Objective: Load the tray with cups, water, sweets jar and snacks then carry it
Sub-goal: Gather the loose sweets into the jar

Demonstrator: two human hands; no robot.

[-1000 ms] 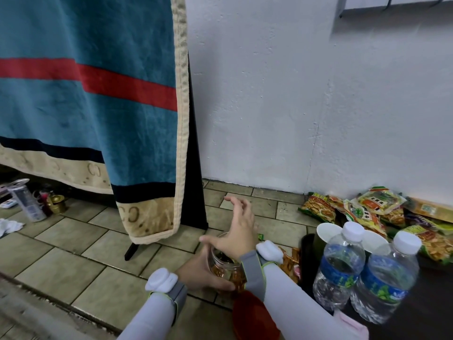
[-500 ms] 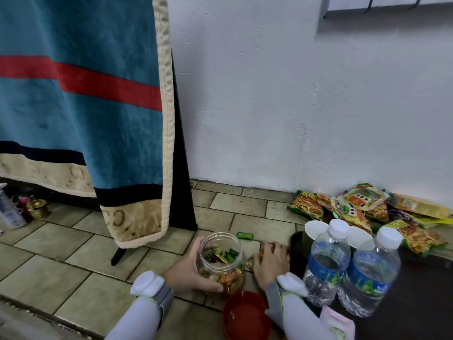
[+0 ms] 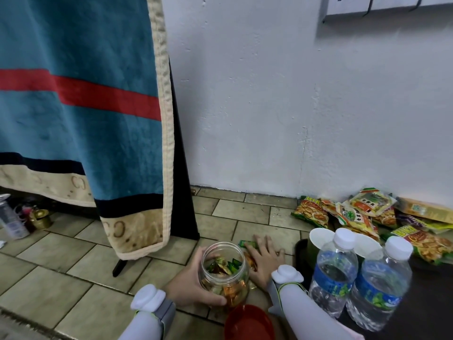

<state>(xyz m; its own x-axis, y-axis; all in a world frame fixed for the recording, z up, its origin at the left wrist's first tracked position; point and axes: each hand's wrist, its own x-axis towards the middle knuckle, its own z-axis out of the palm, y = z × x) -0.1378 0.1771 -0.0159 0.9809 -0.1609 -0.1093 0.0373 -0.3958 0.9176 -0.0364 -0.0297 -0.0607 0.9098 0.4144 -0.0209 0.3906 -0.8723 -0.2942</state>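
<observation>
A clear sweets jar [image 3: 224, 273], lidless and part full of wrapped sweets, stands on the tiled floor. My left hand [image 3: 193, 283] grips its side. My right hand [image 3: 263, 260] lies flat on the floor just right of the jar, fingers spread over loose sweets, fingertips by a green sweet [image 3: 246, 243]. The red lid [image 3: 248, 323] lies in front of the jar. A dark tray [image 3: 429, 312] at the right holds two water bottles [image 3: 334, 273] [image 3: 382, 288] and white cups [image 3: 321, 239]. Snack packets [image 3: 355, 214] are piled by the wall.
A blue towel with a red stripe [image 3: 81, 106] hangs on a black stand [image 3: 182, 192] at the left. A brass pot [image 3: 40, 218] and a clear container [image 3: 9, 220] sit under it. The white wall [image 3: 294, 106] closes the back.
My right hand has come down from above the jar's mouth to the floor and slid forward toward the green sweet. My left hand keeps its hold on the jar.
</observation>
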